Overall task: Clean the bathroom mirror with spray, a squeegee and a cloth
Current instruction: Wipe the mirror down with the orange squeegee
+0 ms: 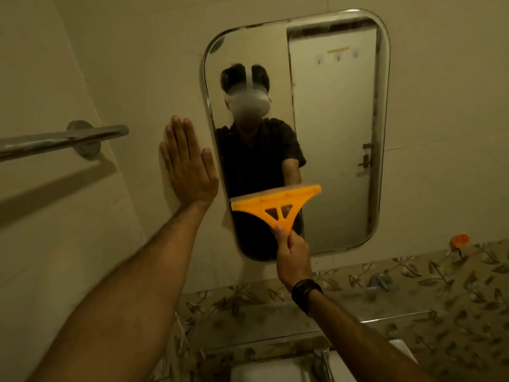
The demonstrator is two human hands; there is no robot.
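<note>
Squeegee (pixel 275 201) is orange, blade edge up against the lower left part of the mirror (pixel 330 133), slightly tilted, right end higher. Blade itself reads blurred at the right tip, so I can't tell how much of it sits flat on the glass. My right hand (pixel 292 255) grips the bottom of its handle, thumb on the front face; the other fingers wrap behind and are hidden. Dark band on that wrist.

My left hand (pixel 187 169) is flat on the wall tile just beside the mirror's left edge, fingers straight and together, holding nothing. Hands are apart, with the mirror frame between them.

Mirror is a rounded rectangle with a metal rim. The reflection shows a person in a dark shirt wearing a headset, and a pale door (pixel 334 128) with a latch behind. The squeegee covers the lower part of the reflection.

Towel bar (pixel 63 140) is on the left wall, cut off by the frame edge. Below the mirror is a leaf-patterned tile band (pixel 454 293); there's a small orange thing (pixel 459 240) at the right, too blurred to identify. A glass shelf (pixel 275 329) with a metal rail runs under my right forearm, partly hidden. Bottom centre is a white fixture, probably a basin (pixel 264 372), cropped. Spray and cloth: can't locate either.
</note>
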